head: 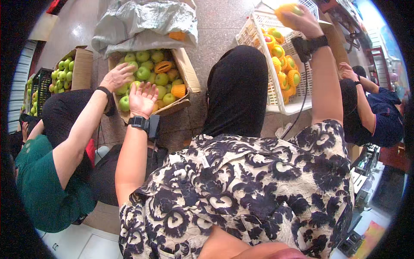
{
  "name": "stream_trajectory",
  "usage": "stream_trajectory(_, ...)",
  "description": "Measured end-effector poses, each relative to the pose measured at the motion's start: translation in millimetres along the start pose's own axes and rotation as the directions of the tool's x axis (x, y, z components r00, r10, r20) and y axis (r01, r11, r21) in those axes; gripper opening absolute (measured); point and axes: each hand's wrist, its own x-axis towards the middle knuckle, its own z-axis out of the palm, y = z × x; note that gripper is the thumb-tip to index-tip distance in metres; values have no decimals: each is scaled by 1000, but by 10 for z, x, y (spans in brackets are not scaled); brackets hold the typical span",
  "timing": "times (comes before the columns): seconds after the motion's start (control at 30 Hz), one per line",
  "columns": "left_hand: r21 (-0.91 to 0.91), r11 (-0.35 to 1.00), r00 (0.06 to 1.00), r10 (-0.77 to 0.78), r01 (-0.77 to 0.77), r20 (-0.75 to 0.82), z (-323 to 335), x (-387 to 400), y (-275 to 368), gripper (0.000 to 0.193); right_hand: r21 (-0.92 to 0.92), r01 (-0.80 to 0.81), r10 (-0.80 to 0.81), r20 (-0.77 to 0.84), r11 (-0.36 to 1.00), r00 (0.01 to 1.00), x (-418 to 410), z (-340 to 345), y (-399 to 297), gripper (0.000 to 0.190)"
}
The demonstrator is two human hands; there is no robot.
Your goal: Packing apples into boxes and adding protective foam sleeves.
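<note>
My left hand (144, 101) is palm up with its fingers apart, over the near left part of an open cardboard box (187, 69). Green apples (143, 73) fill that box, and a few orange foam net sleeves (178, 91) lie among them. A green apple (124, 103) sits just left of my wrist. High on the right, my right hand (305, 22) grips a fruit in a yellow foam net (287, 13), slightly blurred. It is above the far end of a white plastic crate (275, 87), where several netted fruits (284, 69) are piled along the left side.
A co-worker's hand (120, 77) reaches into the same box from the left. A white woven sack (142, 24) covers its far edge. Further left stand another box of apples (82, 66) and a dark crate (43, 85). Another person (372, 110) sits at right.
</note>
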Motion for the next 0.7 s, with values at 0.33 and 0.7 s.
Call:
stream_trajectory(0.33,-1,1000,997,7,-8,-75,-203,144,5,32,63,-515,503,-339,855,795,-440,-726,2317,44)
stream_trajectory(0.7,-6,1000,996,-3,2,-89,-291,209,-53,30,-231,-721,518,-558,653,648,-391,-746,3162,53)
